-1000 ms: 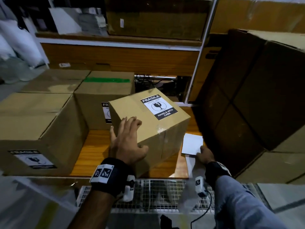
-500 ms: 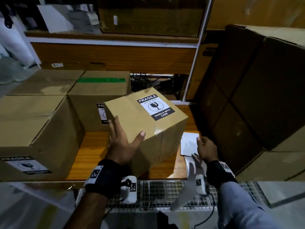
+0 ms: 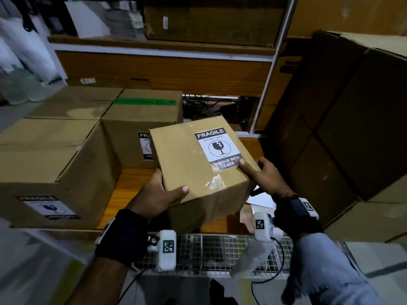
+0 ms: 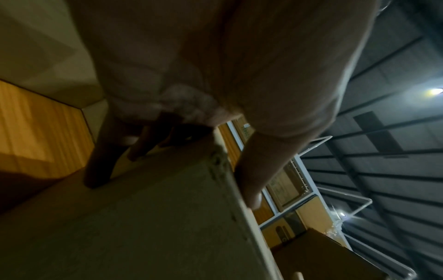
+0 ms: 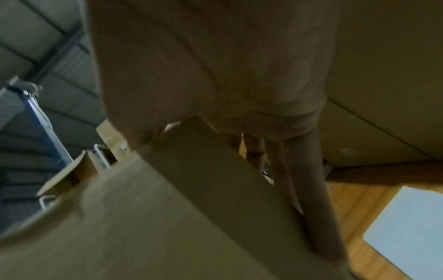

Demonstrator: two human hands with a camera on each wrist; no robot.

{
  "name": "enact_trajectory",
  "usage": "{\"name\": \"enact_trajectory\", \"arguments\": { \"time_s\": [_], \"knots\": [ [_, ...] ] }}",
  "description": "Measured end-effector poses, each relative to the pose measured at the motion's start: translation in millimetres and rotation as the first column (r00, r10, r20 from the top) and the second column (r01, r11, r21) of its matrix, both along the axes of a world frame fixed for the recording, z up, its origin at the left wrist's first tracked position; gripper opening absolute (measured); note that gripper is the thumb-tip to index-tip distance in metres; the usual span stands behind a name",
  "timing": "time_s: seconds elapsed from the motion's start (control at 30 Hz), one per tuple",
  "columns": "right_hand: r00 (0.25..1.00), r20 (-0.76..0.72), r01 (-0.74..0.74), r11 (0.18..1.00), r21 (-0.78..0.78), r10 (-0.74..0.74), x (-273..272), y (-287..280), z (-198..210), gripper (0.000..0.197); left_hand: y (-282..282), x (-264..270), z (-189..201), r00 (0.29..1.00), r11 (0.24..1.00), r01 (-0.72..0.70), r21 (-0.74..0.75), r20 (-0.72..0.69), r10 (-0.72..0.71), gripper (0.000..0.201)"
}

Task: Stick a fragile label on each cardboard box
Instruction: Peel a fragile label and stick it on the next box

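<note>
A large cardboard box [image 3: 44, 164] at far left carries a fragile label [image 3: 49, 208] on its near face, and just beside it a green-taped box [image 3: 141, 119] shows a second label [image 3: 145, 146], partly hidden. At centre, a person lifts a small cardboard box [image 3: 198, 172] clear of the wooden desk [image 3: 130, 186], tilted, its own fragile sticker [image 3: 218, 148] already stuck on the top face. The left hand [image 3: 158, 194] cups the near left corner, thumb on top and fingers [image 4: 100, 161] spread along the side. The right hand [image 3: 266, 177] clasps the right edge, thumb pressing the sticker's lower corner, fingers [image 5: 311, 189] running down the side wall. White backing sheets [image 3: 262, 200] lie on the desk below the right wrist, and tall stacked cartons [image 3: 352, 119] stand at far right. The box looks stiff and, judging by the easy two-handed hold, fairly light; glossy tape on its top and front could be slippery, so the bare cardboard at opposite corners seems the safer place to take hold.
</note>
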State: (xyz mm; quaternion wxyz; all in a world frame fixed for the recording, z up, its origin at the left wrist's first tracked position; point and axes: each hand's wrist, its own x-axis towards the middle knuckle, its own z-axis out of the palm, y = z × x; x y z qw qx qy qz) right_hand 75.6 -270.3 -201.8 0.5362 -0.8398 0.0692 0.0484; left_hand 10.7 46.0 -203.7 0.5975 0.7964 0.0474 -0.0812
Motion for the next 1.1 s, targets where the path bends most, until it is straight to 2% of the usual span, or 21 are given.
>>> {"name": "enact_trajectory", "arguments": {
  "time_s": [0.2, 0.33, 0.43, 0.53, 0.63, 0.73, 0.9, 1.0, 1.1],
  "knots": [
    [0.977, -0.034, -0.212, 0.977, -0.030, 0.211, -40, 5, 20, 0.063, 12, -32, 21, 0.999, 0.982, 0.016, 0.189, 0.029, -0.021, 0.100],
    [0.949, 0.023, -0.311, 0.948, -0.076, 0.313, -75, 25, 28, 0.044, 24, -57, 35, 0.999, 0.941, -0.037, 0.337, 0.020, 0.032, 0.077],
    [0.930, 0.118, -0.335, 0.934, -0.123, 0.349, -98, 45, 23, 0.053, 37, -77, 37, 0.997, 0.888, -0.080, 0.454, 0.031, 0.074, 0.086],
    [0.918, 0.187, -0.327, 0.934, -0.143, 0.350, -114, 66, 2, 0.059, 51, -96, 31, 0.990, 0.817, -0.139, 0.559, 0.064, 0.125, 0.096],
    [0.914, 0.229, -0.291, 0.935, -0.203, 0.335, -120, 88, -34, 0.078, 65, -109, 13, 0.970, 0.789, -0.242, 0.565, 0.132, 0.204, 0.095],
    [0.920, 0.268, -0.237, 0.950, -0.202, 0.287, -121, 110, -70, 0.085, 79, -113, -17, 0.937, 0.786, -0.348, 0.511, 0.175, 0.301, 0.097],
    [0.941, 0.260, -0.185, 0.972, -0.144, 0.217, -117, 142, -115, 0.101, 102, -111, -63, 0.909, 0.738, -0.414, 0.533, 0.288, 0.302, 0.087],
    [0.942, 0.264, -0.163, 0.971, -0.173, 0.205, -115, 158, -129, 0.101, 113, -109, -72, 0.866, 0.662, -0.489, 0.568, 0.408, 0.289, 0.089],
    [0.942, 0.263, -0.164, 0.969, -0.186, 0.210, -112, 174, -139, 0.099, 125, -105, -61, 0.806, 0.549, -0.572, 0.609, 0.540, 0.241, 0.094]
  ]
}}
